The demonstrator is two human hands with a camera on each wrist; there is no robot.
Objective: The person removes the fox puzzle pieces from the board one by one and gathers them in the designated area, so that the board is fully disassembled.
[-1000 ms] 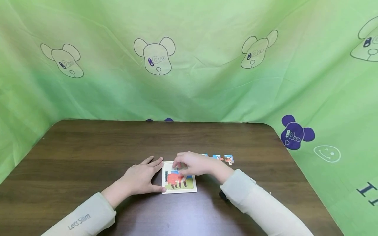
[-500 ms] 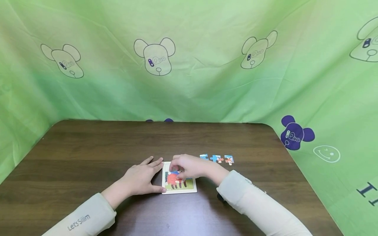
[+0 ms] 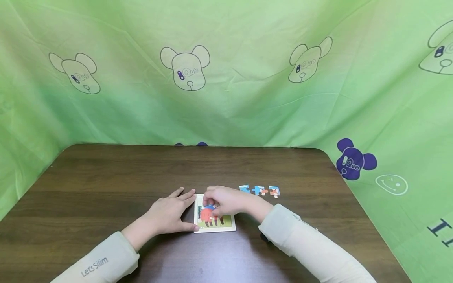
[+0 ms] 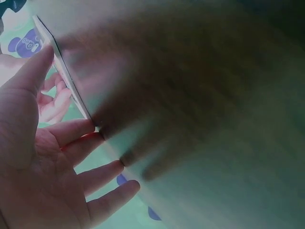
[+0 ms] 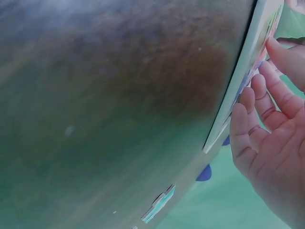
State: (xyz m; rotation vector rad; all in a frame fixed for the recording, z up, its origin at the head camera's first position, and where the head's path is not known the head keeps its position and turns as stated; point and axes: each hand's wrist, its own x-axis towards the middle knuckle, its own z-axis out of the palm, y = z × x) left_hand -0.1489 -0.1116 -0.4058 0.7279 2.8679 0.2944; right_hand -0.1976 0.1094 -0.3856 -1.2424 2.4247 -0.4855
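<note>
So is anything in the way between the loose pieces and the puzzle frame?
Yes, in the head view the right hand covers the upper right corner of the puzzle frame, nearest the loose pieces. Nothing else visible lies between.

Green cloth (image 3: 240,110) with cartoon heads (image 3: 190,68) hangs behind the brown table (image 3: 141,169).

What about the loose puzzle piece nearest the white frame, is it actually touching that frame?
Apart. The right wrist view shows it: a strip of tabletop separates the loose piece from the nearest corner of the frame.
</note>
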